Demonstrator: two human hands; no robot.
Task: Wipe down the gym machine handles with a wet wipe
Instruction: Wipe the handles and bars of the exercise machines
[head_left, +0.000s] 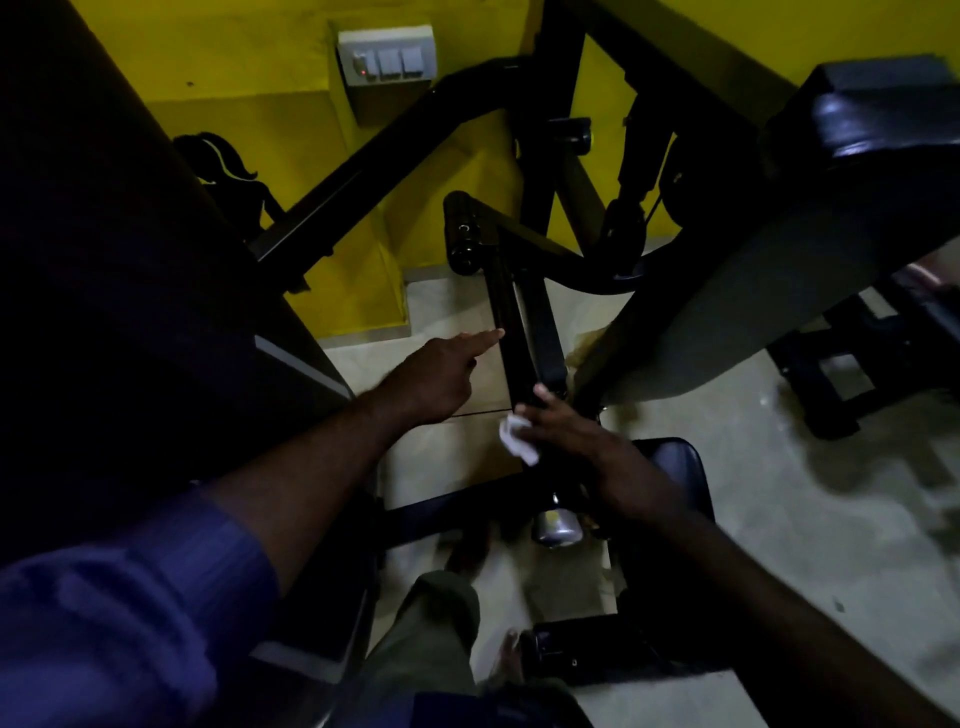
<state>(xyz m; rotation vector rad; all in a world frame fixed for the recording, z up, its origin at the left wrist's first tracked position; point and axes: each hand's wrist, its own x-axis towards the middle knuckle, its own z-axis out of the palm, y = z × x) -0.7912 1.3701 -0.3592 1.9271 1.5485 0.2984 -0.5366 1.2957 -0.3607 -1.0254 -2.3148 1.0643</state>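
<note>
machine frame (395, 150): black, by yellow wall (260, 114)
handle bar (506, 312): black, slanting
left hand (436, 376): index straight, tip on bar, holds nothing
right hand (576, 441): grips wet wipe (514, 436) at bar's lower end
wet wipe: white, crumpled

White wipe (517, 435), black machine bar (511, 332), yellow wall (270, 57), blue striped sleeve (171, 566), olive trousers (431, 639).

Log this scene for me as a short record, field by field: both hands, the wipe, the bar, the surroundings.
left hand: index finger stretched out to the edge of the black bar, holding nothing
right hand: holds the wet wipe against the same bar, lower down
wet wipe: white, crumpled, showing beside the fingers
wall: yellow, with a switch plate
lighting: dim
</note>
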